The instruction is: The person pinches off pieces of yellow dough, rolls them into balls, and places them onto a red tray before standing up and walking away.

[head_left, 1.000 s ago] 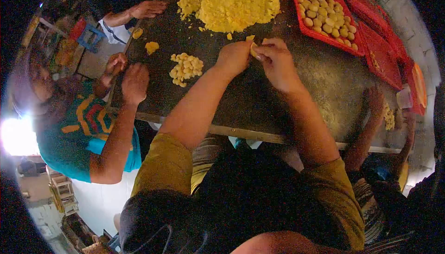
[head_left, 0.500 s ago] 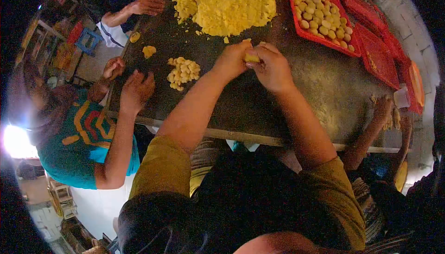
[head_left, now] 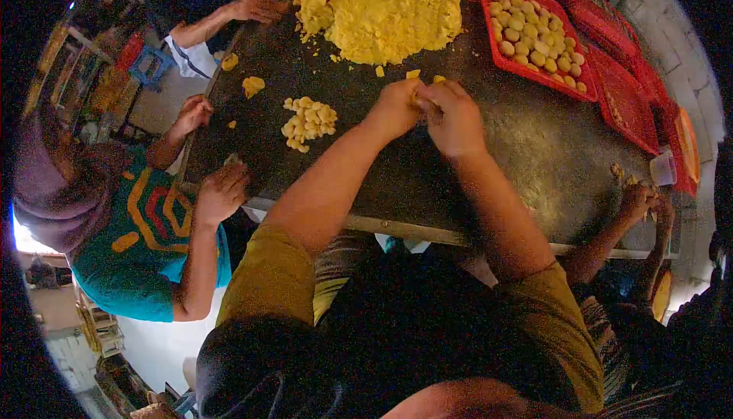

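My left hand (head_left: 396, 108) and my right hand (head_left: 456, 119) meet over the table, both with curled fingers closed around yellow dough. Bits of this dough (head_left: 413, 74) show at the fingertips; the rest is hidden inside the hands. Just beyond them rises a large crumbly mound of yellow dough (head_left: 393, 18). To the left of my left forearm lies a cluster of small pale balls (head_left: 309, 122).
A red tray (head_left: 489, 25) at the back right holds several round dough balls (head_left: 534, 33); other red trays (head_left: 622, 102) sit beside it. Co-workers' hands (head_left: 223, 192) are at the left edge of the dark table (head_left: 366, 178), others (head_left: 641, 201) at the right.
My hands have drawn closer together, and the dough between them is now mostly covered. The co-worker's near hand at the left has moved down toward the table edge.
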Motion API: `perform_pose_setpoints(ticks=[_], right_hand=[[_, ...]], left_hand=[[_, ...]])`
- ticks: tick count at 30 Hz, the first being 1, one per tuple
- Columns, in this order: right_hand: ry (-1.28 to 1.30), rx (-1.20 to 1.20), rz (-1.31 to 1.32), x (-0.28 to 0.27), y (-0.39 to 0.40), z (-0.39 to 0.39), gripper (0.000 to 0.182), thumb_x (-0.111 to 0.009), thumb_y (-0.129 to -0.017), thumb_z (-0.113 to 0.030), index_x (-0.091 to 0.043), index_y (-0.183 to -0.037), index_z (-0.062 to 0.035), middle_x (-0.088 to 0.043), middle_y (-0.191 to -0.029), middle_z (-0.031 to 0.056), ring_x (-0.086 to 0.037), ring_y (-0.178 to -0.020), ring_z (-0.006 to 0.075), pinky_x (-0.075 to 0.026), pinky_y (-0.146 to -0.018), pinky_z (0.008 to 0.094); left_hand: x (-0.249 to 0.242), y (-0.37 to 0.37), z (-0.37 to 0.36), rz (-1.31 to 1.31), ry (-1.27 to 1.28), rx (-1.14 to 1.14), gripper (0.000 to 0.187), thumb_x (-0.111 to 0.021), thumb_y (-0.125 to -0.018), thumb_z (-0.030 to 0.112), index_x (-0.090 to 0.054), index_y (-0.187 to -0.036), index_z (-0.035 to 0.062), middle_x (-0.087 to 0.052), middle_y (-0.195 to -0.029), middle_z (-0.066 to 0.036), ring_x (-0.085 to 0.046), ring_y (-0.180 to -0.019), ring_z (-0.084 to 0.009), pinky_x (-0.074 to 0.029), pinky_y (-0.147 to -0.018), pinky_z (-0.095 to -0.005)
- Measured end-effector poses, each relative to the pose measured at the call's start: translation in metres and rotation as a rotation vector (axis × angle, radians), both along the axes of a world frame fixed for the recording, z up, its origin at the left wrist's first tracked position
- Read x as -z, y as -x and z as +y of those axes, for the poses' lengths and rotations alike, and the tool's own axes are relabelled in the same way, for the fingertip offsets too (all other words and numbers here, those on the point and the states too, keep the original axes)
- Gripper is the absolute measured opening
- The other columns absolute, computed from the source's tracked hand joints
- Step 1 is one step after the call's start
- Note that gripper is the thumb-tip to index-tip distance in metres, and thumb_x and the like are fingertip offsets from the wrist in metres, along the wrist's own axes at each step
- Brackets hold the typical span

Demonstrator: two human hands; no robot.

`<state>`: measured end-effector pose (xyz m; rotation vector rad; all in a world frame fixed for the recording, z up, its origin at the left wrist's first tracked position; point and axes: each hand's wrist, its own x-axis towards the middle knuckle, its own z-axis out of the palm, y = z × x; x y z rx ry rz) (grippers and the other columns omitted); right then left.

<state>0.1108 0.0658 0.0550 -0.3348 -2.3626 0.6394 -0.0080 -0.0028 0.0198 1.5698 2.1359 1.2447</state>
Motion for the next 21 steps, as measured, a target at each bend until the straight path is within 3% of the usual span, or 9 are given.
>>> perform_pose_setpoints(ticks=[5, 9, 12, 13, 14, 16, 17, 19, 21], right_hand=[[0.014, 0.022, 0.053, 0.004, 0.001, 0.011, 0.013, -0.058, -0.066, -0.005, -0.059, -0.079, -0.0063, -0.058, -0.081, 0.0141, -0.056, -0.077, 0.0323, -0.046, -0.069, 0.0375], [0.049, -0.011, 0.161, 0.001, -0.001, 0.004, 0.016, -0.058, -0.065, -0.005, -0.061, -0.081, -0.0071, -0.059, -0.080, 0.0132, -0.056, -0.077, 0.0320, -0.047, -0.070, 0.0371], [-0.039, -0.113, -0.023, 0.018, -0.001, 0.006, 0.018, -0.060, -0.066, -0.006, -0.063, -0.084, -0.0082, -0.060, -0.082, 0.0140, -0.057, -0.080, 0.0312, -0.047, -0.071, 0.0354], [-0.039, -0.124, -0.016, 0.019, -0.003, 0.009, 0.018, -0.060, -0.066, -0.006, -0.063, -0.084, -0.0082, -0.060, -0.082, 0.0140, -0.057, -0.080, 0.0312, -0.047, -0.071, 0.0354], [0.053, -0.077, -0.027, 0.015, -0.005, 0.010, 0.019, -0.062, -0.068, -0.008, -0.063, -0.086, -0.0084, -0.061, -0.085, 0.0144, -0.058, -0.082, 0.0303, -0.047, -0.072, 0.0351], [0.323, -0.058, 0.021, 0.008, -0.004, 0.016, 0.020, -0.063, -0.071, -0.012, -0.063, -0.090, -0.0080, -0.061, -0.091, 0.0152, -0.058, -0.085, 0.0287, -0.047, -0.075, 0.0352], [0.505, -0.084, 0.060, 0.007, -0.004, 0.019, 0.022, -0.064, -0.071, -0.013, -0.062, -0.092, -0.0074, -0.061, -0.094, 0.0157, -0.058, -0.087, 0.0280, -0.047, -0.077, 0.0357], [0.533, -0.175, 0.073, -0.012, -0.004, 0.007, 0.026, -0.063, -0.073, -0.005, -0.061, -0.099, -0.0056, -0.060, -0.091, 0.0112, -0.058, -0.085, 0.0196, -0.047, -0.076, 0.0298], [-0.030, -0.093, 0.047, 0.013, 0.000, 0.021, 0.026, -0.062, -0.074, -0.004, -0.060, -0.100, -0.0032, -0.059, -0.095, 0.0115, -0.057, -0.089, 0.0203, -0.046, -0.077, 0.0301]], left_hand=[[0.000, -0.004, 0.003, 0.017, -0.081, 0.004, 0.039, -0.063, -0.070, 0.010, -0.050, -0.106, 0.0053, -0.059, -0.097, -0.015, -0.056, -0.094, -0.0306, -0.045, -0.077, -0.0349], [0.004, 0.008, 0.002, 0.008, -0.084, -0.015, 0.034, -0.062, -0.064, -0.002, -0.051, -0.094, 0.0069, -0.060, -0.087, -0.016, -0.057, -0.086, -0.0349, -0.047, -0.070, -0.0377], [0.011, 0.010, 0.007, -0.120, -0.051, 0.126, 0.037, -0.063, -0.062, -0.002, -0.052, -0.096, 0.0067, -0.059, -0.089, -0.016, -0.057, -0.086, -0.0345, -0.047, -0.069, -0.0379], [0.005, 0.006, 0.003, 0.030, 0.021, 0.134, 0.038, -0.064, -0.061, -0.001, -0.052, -0.096, 0.0068, -0.059, -0.089, -0.015, -0.057, -0.086, -0.0340, -0.047, -0.070, -0.0378], [-0.008, 0.003, -0.005, 0.185, 0.098, 0.130, 0.040, -0.065, -0.060, 0.001, -0.052, -0.097, 0.0068, -0.059, -0.089, -0.015, -0.057, -0.086, -0.0336, -0.047, -0.071, -0.0377], [-0.023, -0.004, -0.006, -0.008, 0.006, 0.158, 0.038, -0.066, -0.061, 0.003, -0.054, -0.097, 0.0073, -0.058, -0.101, -0.012, -0.054, -0.098, -0.0308, -0.045, -0.081, -0.0374], [-0.012, 0.005, 0.001, 0.127, -0.047, 0.174, 0.037, -0.066, -0.061, 0.004, -0.055, -0.097, 0.0070, -0.057, -0.102, -0.012, -0.055, -0.096, -0.0297, -0.046, -0.079, -0.0367], [0.001, 0.017, 0.007, -0.013, -0.178, 0.163, 0.029, -0.067, -0.066, 0.012, -0.057, -0.093, 0.0087, -0.058, -0.081, -0.011, -0.057, -0.080, -0.0294, -0.046, -0.074, -0.0369], [0.016, 0.017, 0.007, -0.017, -0.235, 0.124, 0.027, -0.069, -0.065, 0.021, -0.055, -0.084, 0.0083, -0.060, -0.080, -0.011, -0.058, -0.077, -0.0308, -0.046, -0.066, -0.0392]])
